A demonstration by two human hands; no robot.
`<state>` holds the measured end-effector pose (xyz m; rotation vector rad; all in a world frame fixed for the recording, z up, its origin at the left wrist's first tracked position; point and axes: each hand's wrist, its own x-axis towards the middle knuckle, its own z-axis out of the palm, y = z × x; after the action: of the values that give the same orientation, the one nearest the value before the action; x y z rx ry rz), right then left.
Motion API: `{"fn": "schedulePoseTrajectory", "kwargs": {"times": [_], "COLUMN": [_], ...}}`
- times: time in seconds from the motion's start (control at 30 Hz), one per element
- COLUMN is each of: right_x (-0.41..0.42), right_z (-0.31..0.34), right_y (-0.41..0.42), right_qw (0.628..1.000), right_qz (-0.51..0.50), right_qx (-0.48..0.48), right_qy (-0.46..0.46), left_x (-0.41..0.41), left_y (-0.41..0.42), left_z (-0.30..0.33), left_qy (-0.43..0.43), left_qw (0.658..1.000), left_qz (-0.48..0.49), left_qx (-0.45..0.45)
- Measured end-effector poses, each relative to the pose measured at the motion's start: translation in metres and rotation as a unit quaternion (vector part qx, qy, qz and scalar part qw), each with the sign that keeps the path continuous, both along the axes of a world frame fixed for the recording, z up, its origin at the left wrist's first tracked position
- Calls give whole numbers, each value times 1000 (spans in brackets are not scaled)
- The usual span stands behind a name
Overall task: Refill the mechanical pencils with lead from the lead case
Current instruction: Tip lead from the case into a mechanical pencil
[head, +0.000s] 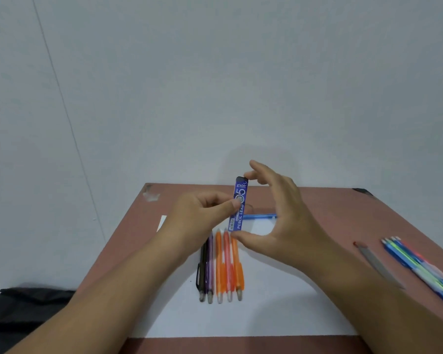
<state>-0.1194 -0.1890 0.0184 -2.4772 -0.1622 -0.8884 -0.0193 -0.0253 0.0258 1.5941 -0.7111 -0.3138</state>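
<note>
Fingers (234, 204) of the left hand (202, 215) are pinching the slim blue plastic lead case (239, 204) at mid-length, holding it upright above the reddish-brown tabletop (325, 213), while the right hand (281, 215) is spreading wide, its fingertip touching the case's dark top cap and its thumb lying near the base. Judging from the five mechanical pencils (220, 267) (black, purple, three orange) lying side by side on the white paper sheet (266, 310), refilling is only beginning, with the case apparently not yet opened.
</note>
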Motion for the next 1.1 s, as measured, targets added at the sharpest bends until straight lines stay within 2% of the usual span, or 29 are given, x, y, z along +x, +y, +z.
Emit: {"fn": "schedulePoseTrajectory", "kwargs": {"times": [0.07, 0.13, 0.2, 0.27, 0.43, 0.67, 0.97, 1.1], "right_x": [0, 2, 6, 8, 11, 12, 12, 13], "right_z": [-2, -2, 0, 1, -7, -7, -3, -1], "right_y": [-3, -5, -8, -11, -14, -19, -16, -13], "right_qw": [999, 990, 949, 915, 870, 825, 779, 772], "right_qz": [2, 13, 66, 95, 133, 193, 230, 234], "right_qx": [30, 129, 299, 381, 459, 516, 567, 577], "right_qy": [22, 54, 73, 94, 120, 128, 137, 131], "left_x": [-1, -1, -1, -3, -9, -13, -15, -16], "left_y": [-1, -1, -1, -1, -5, -6, -5, -6], "left_z": [0, 0, 0, 1, -1, 2, 2, 2], "left_qy": [1, 7, 13, 8, 12, 24, 7, -1], "left_qw": [1000, 1000, 1000, 1000, 1000, 999, 999, 999], "left_qz": [10, 10, 3, -4, -13, -27, -40, -43], "left_qx": [4, -11, -21, -15, 4, -12, 4, 4]}}
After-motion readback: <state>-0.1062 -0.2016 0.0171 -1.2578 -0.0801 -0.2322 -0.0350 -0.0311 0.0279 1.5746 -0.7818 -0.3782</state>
